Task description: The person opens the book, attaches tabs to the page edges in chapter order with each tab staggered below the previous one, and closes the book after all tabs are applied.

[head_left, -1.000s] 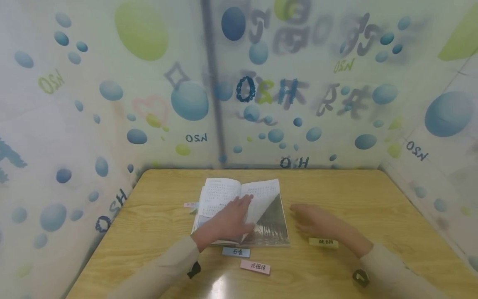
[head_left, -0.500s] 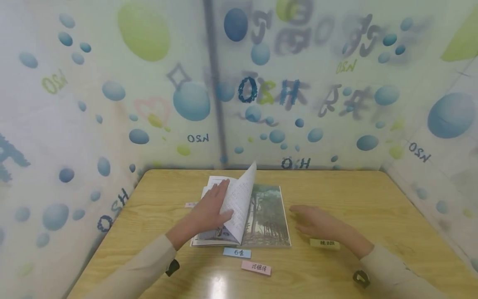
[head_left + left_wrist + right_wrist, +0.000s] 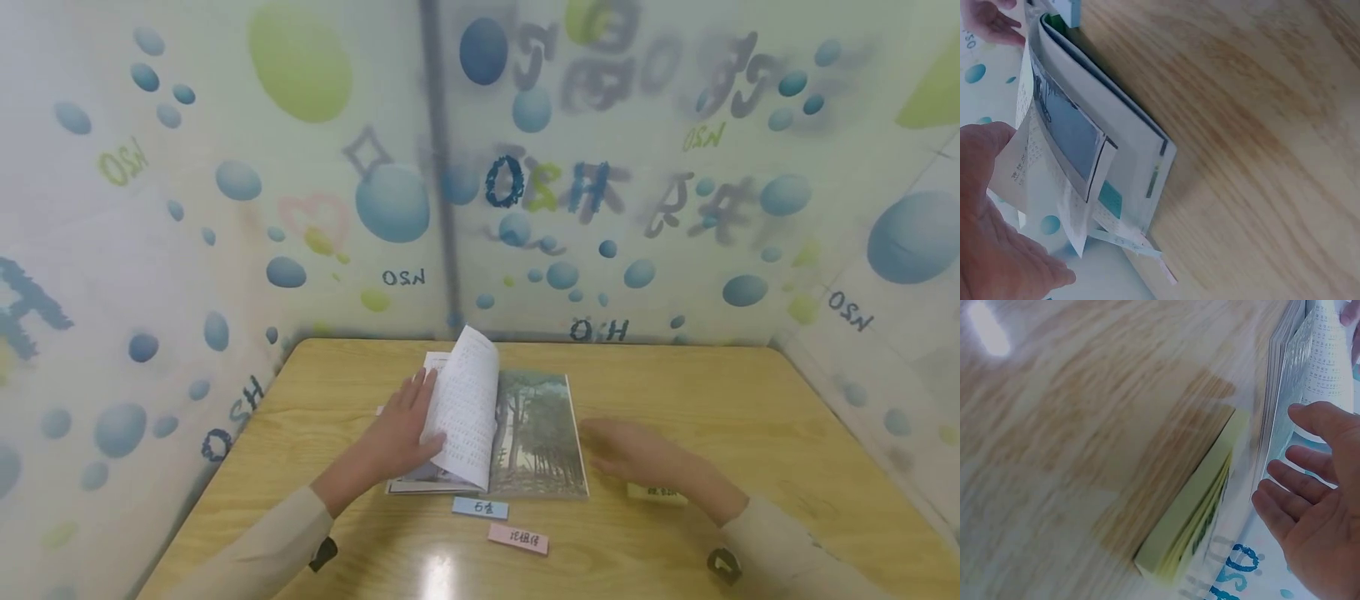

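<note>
Open book (image 3: pixel 536 442) on table (image 3: pixel 675 383); left hand (image 3: pixel 386 442) over book's left side, fingers straight, thumb by raised page (image 3: pixel 468 400), gripping nothing; right hand (image 3: pixel 637 454) beside book's right edge, fingers relaxed, empty; blue slip (image 3: pixel 480 507) near book's front edge

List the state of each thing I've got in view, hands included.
Book: open, forest picture showing on its right-hand page
Raised page: standing up, curved
Left hand: fingers extended, beside the raised page
Right hand: relaxed, holding nothing, right of the book
Blue note pad: lying on the table, writing visible
Pink note pad: lying on the table, writing visible
Yellow note pad: sheets fanned apart
</note>
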The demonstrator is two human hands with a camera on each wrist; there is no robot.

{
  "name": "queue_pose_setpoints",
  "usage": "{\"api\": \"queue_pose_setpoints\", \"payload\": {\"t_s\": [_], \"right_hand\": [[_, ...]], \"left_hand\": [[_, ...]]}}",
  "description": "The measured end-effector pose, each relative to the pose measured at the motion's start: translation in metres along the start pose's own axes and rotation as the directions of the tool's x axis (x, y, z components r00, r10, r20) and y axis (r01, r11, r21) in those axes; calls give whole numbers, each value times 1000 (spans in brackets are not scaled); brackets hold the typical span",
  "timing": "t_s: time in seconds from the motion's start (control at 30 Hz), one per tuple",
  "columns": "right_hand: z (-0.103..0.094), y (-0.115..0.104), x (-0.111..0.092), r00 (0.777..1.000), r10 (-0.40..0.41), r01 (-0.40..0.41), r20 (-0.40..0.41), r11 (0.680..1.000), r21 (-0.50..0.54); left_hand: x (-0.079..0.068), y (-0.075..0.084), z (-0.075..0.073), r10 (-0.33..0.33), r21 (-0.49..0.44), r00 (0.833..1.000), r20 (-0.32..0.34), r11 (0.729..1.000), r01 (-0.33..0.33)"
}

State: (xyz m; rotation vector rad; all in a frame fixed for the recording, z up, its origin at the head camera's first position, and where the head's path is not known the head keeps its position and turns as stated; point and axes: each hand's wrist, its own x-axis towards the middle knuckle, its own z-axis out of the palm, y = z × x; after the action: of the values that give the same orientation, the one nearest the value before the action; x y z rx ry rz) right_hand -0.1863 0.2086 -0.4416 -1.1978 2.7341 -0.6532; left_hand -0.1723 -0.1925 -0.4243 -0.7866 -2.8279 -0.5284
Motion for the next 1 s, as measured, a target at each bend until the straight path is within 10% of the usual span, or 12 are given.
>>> {"api": "queue_pose_setpoints", "payload": {"t_s": [0.17,0.53,1.0], "right_hand": [[3,-2,1,1000,1,-1,5,1000,24],[8,-14,9,999,-46,46,-5,999,-4],[19,-26,19,993,0,-4,118,999,41]], "left_hand": [[-5,1,10,53,79,998,-24,996,-51],[1,29,35,96,101,961,259,987,-126],[7,38,44,85,111,938,337,985,-129]]}}
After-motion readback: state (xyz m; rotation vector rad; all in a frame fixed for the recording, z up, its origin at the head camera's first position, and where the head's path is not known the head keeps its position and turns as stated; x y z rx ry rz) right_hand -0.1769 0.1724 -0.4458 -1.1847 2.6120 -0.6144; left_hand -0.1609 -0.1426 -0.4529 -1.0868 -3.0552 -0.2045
